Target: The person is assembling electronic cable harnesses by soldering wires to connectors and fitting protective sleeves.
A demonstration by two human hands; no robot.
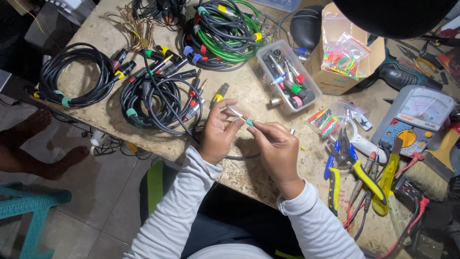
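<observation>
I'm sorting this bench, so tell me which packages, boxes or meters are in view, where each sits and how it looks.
Clear plastic box: above the hands, rectangular, holding connectors.
Cardboard box: right of it, tan.
Plastic bag: on the cardboard box, clear, holding coloured pieces.
Analog meter: far right, white dial, blue body.

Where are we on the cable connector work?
Looks done: several coiled cables with coloured plugs already fitted lie on the bench. In hand: the left hand holds a thin metal connector part while the right hand pinches a small green sleeve at its end. Left, judging by sight: loose connectors fill the clear plastic box; whether they all need fitting, I can't tell.
</observation>
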